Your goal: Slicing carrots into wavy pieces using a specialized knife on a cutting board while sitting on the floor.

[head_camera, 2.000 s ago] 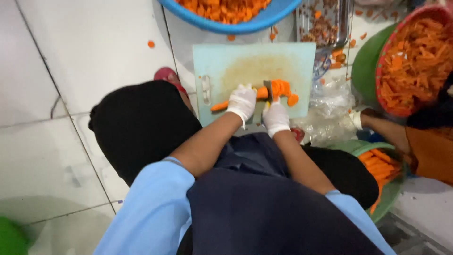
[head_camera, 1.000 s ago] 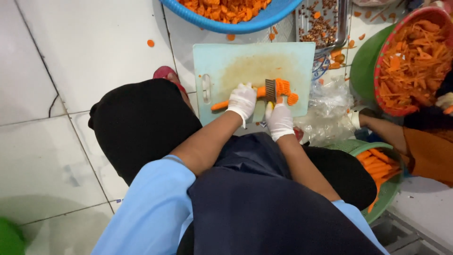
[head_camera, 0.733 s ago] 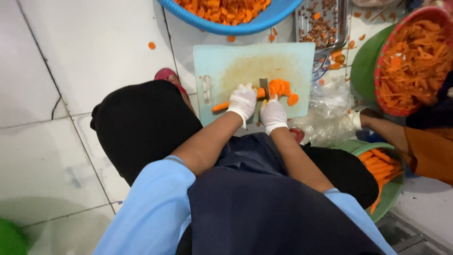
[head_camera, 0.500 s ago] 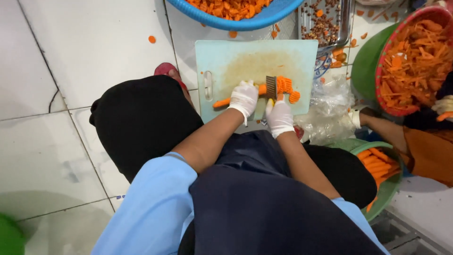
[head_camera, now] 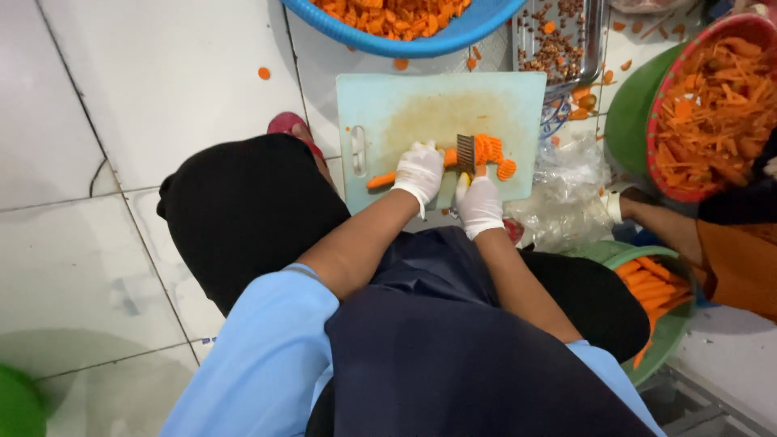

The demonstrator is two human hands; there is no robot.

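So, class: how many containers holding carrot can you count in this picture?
3, though others may lie out of frame: a blue basin of carrot chunks above the cutting board, a red basket of shreds at right, and a green bowl of carrot sticks at lower right.
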